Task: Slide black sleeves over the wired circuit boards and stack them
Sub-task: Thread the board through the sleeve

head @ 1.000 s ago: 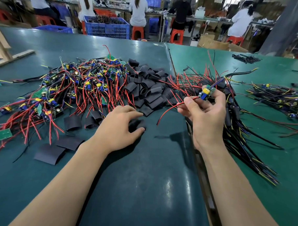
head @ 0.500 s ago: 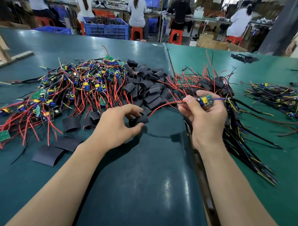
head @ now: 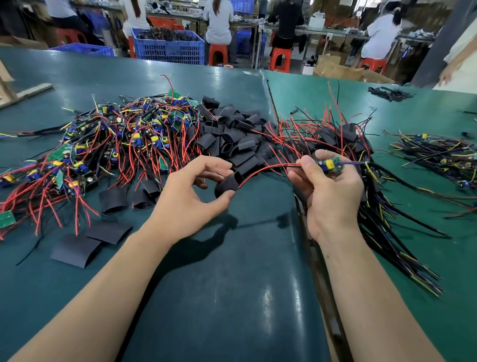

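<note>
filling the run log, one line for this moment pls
left hand: pinches black sleeve | right hand: holds circuit board | red wire at sleeve mouth

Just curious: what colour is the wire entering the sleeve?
Red, running into the black sleeve; clearest in the head view.

boards (head: 119, 140) far left on worktop (head: 226, 303) | sleeves (head: 233, 137) right of them | sleeved stack (head: 381, 203) right of sleeves | hands (head: 187, 195) in front

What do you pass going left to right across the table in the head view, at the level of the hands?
Pile of unsleeved boards → left hand → black sleeve → right hand holding a circuit board → wired bundle at far right.
</note>
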